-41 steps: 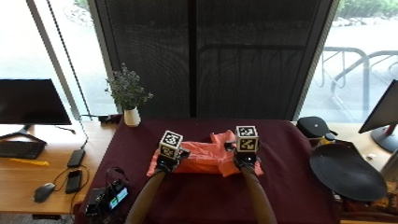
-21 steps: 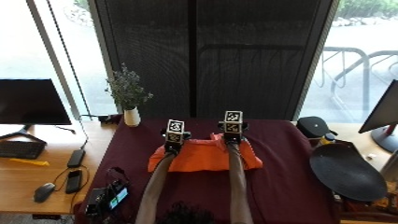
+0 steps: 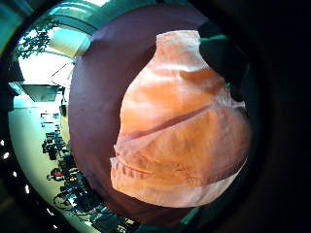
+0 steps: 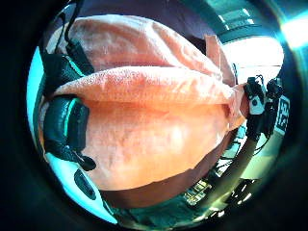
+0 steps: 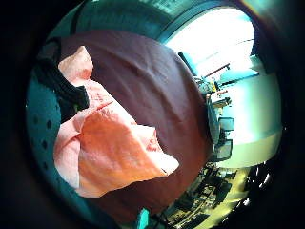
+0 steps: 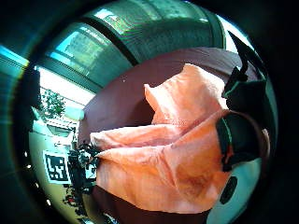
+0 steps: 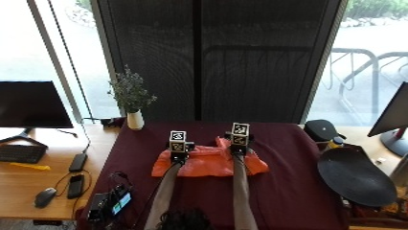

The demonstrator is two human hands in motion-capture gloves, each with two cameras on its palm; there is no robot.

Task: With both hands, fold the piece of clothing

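On the maroon-covered table (image 7: 280, 158), mid-width and toward the far half, the orange garment (image 7: 207, 164) lies as a low band w/ my two forearms reaching over it. Left hand (image 7: 176, 152) is at its far edge left of centre, right hand (image 7: 237, 146) at the far edge right of centre, a raised peak of cloth just beside it. In the palm views, dark fingers (image 4: 65, 125) curl round a rolled fold on the left, and the right fingers (image 6: 243, 135) wrap the cloth edge too, so I read both as gripping fabric.

Risks, as I judge them:
- Hands aren't level; right sits a bit farther back, so the fold line may land skewed.
- Cloth looks bunched btwn the hands, w/ a ridge in the thumb-side views. Pressing down now could trap a crease.
- The right little-finger view shows a loose flap (image 5: 119, 157) hanging free; it could tuck under unseen.
- If one hand lets go before the other, that side may drag.

Orientation: long axis runs left-right across the table, roughly parallel to its near edge. Corners splay out at both ends toward me. Can't tell which end is neck or hem.
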